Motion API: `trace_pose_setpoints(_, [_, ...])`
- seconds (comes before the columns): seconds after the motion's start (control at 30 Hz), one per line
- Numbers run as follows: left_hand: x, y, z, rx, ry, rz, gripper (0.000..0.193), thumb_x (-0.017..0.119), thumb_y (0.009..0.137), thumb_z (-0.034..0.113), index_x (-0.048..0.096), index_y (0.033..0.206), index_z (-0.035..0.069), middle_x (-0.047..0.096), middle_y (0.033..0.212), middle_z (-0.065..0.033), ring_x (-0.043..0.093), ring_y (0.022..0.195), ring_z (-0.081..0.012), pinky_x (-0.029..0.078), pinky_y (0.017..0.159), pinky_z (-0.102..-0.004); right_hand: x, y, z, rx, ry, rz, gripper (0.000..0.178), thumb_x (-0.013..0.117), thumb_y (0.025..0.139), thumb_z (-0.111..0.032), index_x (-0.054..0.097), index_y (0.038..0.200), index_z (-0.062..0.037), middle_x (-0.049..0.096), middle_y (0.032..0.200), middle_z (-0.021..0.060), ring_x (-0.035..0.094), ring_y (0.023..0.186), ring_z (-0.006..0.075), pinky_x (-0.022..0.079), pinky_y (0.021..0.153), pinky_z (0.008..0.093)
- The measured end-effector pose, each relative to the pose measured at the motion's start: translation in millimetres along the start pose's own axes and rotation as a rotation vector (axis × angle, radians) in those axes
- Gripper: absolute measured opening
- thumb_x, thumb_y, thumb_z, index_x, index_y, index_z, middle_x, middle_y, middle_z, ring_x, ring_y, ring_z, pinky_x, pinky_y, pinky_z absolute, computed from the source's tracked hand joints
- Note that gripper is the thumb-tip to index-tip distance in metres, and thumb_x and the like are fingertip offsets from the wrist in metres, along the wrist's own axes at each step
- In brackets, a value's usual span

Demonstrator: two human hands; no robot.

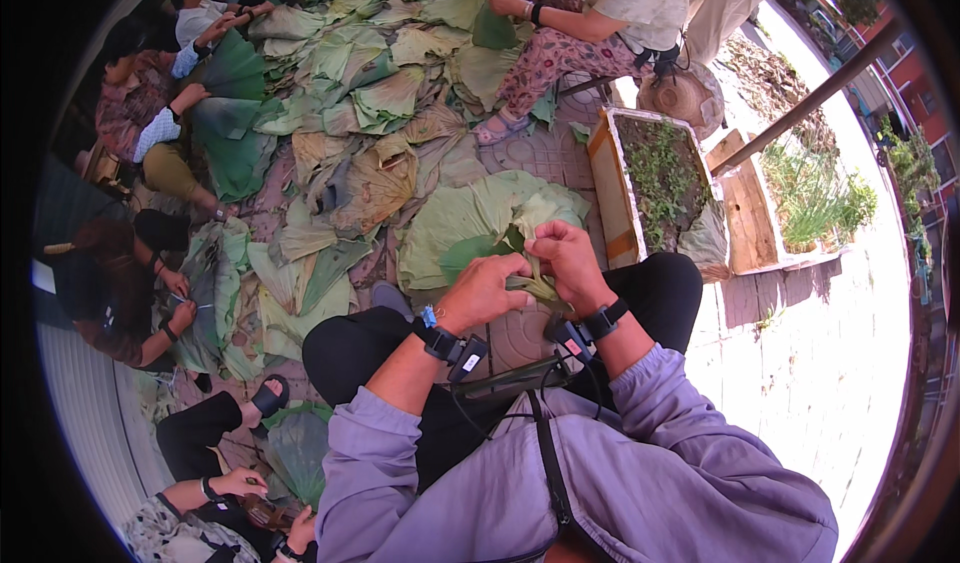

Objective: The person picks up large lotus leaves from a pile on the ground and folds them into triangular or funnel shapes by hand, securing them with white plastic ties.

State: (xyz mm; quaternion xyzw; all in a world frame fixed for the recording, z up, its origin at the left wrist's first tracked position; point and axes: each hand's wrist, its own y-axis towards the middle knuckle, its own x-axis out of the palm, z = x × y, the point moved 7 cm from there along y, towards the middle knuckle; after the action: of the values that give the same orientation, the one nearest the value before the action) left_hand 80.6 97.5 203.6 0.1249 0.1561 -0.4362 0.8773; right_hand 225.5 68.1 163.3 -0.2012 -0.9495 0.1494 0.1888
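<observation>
Between my knees both hands pinch a lotus leaf (pixel 547 209), its pale folds bunched at the fingers and spreading out ahead of them. My left hand (pixel 482 291) is closed on the gathered part from the left, beside a darker green flap (pixel 468 253). My right hand (pixel 570 265) grips the same bunch from the right, fingertips curled in close to the left hand's. A broad, light green lotus leaf (pixel 435 225) spreads out beyond the hands, over the paving. Where the held leaf ends and this one begins is hard to make out.
Lotus leaves (pixel 345 73), green and browned, cover the ground ahead and left. People sit along the left and far side, several handling leaves. To the right stand a planter box (pixel 605 188) of seedlings, a wooden board (pixel 745 213), a straw hat (pixel 682 98) and a slanting pole (pixel 810 98).
</observation>
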Motion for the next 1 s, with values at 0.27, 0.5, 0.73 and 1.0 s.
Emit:
trace_pose_setpoints(0.27, [6.8,-1.2,-7.9,-0.176,0.008,-0.105,0.029,0.08,0.075,0.027,0.066,0.084,0.003,0.065,0.073,-0.0117,0.062,0.067,-0.0246,0.049,0.067,-0.0371,11.9,2.1,-3.2,-0.07,-0.053,0.034,0.014,0.07,0.083,0.003,0.061,0.09,-0.0057,0.061,0.079,-0.0003,0.057,0.063,0.0087,0.043,0.051,0.0236])
trace_pose_setpoints(0.5, [-3.7,1.8,-8.3,-0.217,-0.126,-0.108,0.021,0.079,0.081,0.018,0.065,0.083,0.002,0.059,0.073,0.0016,0.051,0.072,-0.0065,0.044,0.065,-0.0263,29.9,15.7,-18.4,0.002,-0.104,-0.17,0.012,0.071,0.084,-0.005,0.063,0.093,-0.0044,0.06,0.079,-0.0002,0.055,0.064,0.0086,0.043,0.054,0.0245])
trace_pose_setpoints(0.73, [-25.9,6.9,-1.1,-0.107,-0.264,-0.212,0.018,0.074,0.082,0.015,0.065,0.088,0.001,0.06,0.072,-0.0023,0.052,0.07,-0.0088,0.046,0.067,-0.0292,51.7,2.0,-88.2,-0.358,-0.655,-0.668,0.056,0.075,0.078,-0.007,0.058,0.131,-0.0059,0.056,0.128,0.0061,0.049,0.128,0.0208,0.037,0.11,0.0389])
trace_pose_setpoints(1.0, [-17.2,9.2,-6.9,-0.146,0.082,-0.44,0.022,0.07,0.087,0.019,0.069,0.103,0.004,0.065,0.081,-0.007,0.059,0.075,-0.017,0.047,0.072,-0.0335,86.4,-18.8,-73.0,-0.871,-1.287,-0.978,0.057,0.078,0.062,-0.011,0.061,0.115,-0.0027,0.063,0.119,0.0148,0.053,0.125,0.0357,0.043,0.101,0.0425])
